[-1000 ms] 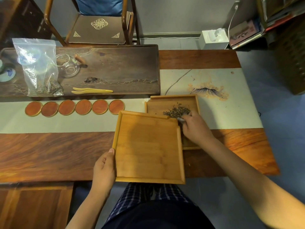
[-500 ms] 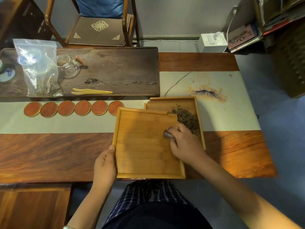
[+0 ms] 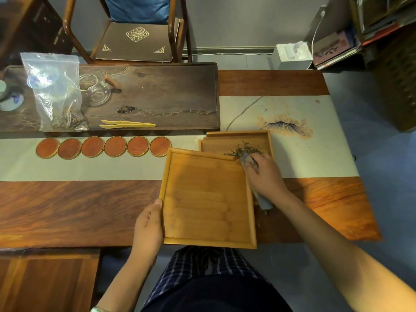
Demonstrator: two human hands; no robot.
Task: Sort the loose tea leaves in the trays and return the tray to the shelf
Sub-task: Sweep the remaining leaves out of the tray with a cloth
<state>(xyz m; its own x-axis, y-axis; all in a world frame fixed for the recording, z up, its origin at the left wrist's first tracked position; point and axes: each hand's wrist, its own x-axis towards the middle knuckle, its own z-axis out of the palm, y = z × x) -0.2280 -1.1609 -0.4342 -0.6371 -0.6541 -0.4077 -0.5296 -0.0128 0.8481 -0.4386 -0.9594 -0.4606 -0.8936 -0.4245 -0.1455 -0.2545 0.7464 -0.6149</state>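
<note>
A bare bamboo tray (image 3: 207, 199) lies at the near table edge, overlapping a second bamboo tray (image 3: 238, 137) behind it on the right. A small pile of dark loose tea leaves (image 3: 244, 150) sits in the far tray. My left hand (image 3: 149, 224) grips the near tray's left rim. My right hand (image 3: 266, 174) holds a grey cloth (image 3: 262, 199); its tip touches the leaves at the near tray's far right corner.
Several round red coasters (image 3: 103, 147) line the pale table runner (image 3: 90, 167). Behind them a dark tea board (image 3: 157, 95) carries a plastic bag of tea (image 3: 56, 93), a glass pitcher (image 3: 96, 91) and bamboo tongs (image 3: 127, 124). A chair (image 3: 137, 39) stands beyond; a tissue box (image 3: 292, 56) sits on the floor.
My right hand with the cloth swept from the near tray's surface back up to the leaf pile in the far tray. The leaves are gathered tighter. My left hand stayed on the rim.
</note>
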